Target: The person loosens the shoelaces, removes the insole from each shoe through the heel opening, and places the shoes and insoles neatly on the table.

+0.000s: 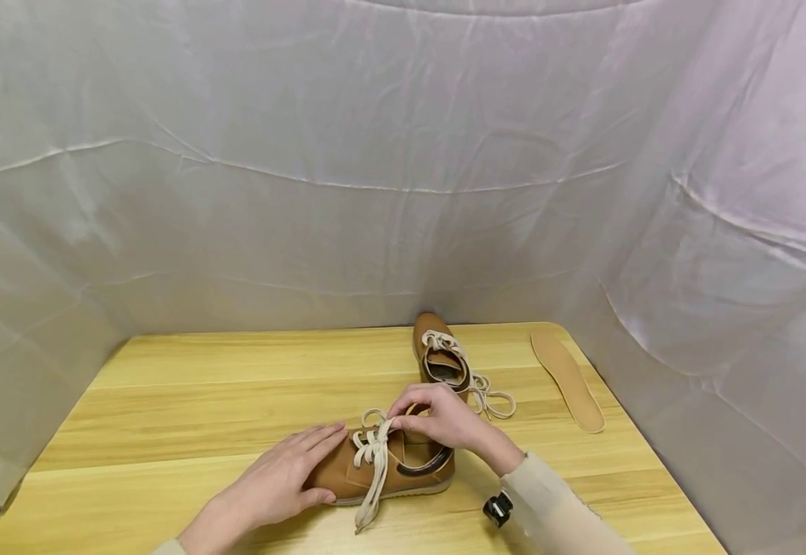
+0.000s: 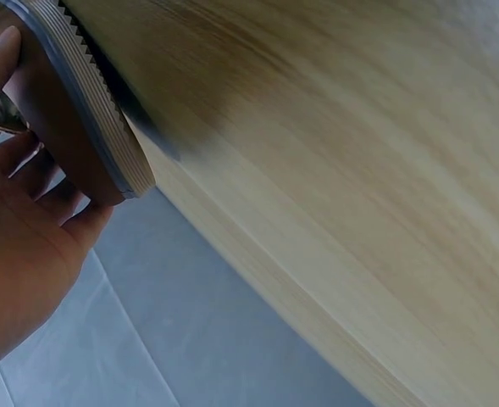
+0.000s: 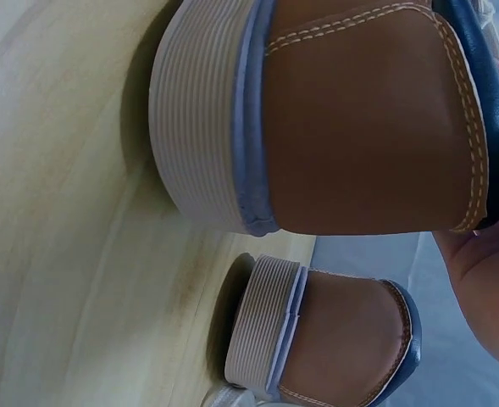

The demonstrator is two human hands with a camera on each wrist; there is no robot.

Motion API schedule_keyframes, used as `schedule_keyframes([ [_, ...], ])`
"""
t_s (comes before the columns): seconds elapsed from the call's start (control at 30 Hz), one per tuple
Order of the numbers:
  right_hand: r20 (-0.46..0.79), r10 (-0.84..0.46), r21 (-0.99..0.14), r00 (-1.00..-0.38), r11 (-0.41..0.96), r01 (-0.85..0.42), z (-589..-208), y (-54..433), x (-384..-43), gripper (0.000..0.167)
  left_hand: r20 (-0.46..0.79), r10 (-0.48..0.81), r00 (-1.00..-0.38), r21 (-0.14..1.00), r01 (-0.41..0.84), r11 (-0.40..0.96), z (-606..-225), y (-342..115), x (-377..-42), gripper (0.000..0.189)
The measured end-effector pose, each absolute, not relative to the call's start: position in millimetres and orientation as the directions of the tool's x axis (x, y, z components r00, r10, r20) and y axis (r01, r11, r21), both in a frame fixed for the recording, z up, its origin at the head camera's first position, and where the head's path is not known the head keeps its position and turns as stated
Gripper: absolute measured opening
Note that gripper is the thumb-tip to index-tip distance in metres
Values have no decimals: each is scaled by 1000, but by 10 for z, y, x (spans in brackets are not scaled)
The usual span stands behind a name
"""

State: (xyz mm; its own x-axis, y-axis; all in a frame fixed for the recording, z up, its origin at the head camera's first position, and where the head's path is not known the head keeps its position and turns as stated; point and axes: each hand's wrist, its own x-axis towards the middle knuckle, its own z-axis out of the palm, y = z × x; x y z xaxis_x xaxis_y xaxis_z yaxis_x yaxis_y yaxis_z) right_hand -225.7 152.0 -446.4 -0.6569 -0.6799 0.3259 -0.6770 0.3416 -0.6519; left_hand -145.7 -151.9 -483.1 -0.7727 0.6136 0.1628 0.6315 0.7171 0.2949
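A brown lace-up shoe lies on the table with its toe to the left. My left hand holds the toe, thumb on the near side and fingers across the far side. In the left wrist view, the fingers of the left hand wrap around the toe above the ribbed sole. My right hand reaches over the shoe opening and pinches the cream shoelace at the top of the lacing. Loose lace ends hang over the near side. The heel fills much of the right wrist view.
A second brown shoe stands behind, toe pointing away, its loose laces spread to the right. A tan insole lies at the table's right side. Grey cloth hangs around the wooden table.
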Motion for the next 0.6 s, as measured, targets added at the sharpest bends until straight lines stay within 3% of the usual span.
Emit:
schedule_keyframes([
  [0.6, 378, -658, -642, -651, 320, -696, -4414, 1483, -2247, 5, 151, 585, -797, 353, 596, 722, -4833, -1507, -1462, 90],
])
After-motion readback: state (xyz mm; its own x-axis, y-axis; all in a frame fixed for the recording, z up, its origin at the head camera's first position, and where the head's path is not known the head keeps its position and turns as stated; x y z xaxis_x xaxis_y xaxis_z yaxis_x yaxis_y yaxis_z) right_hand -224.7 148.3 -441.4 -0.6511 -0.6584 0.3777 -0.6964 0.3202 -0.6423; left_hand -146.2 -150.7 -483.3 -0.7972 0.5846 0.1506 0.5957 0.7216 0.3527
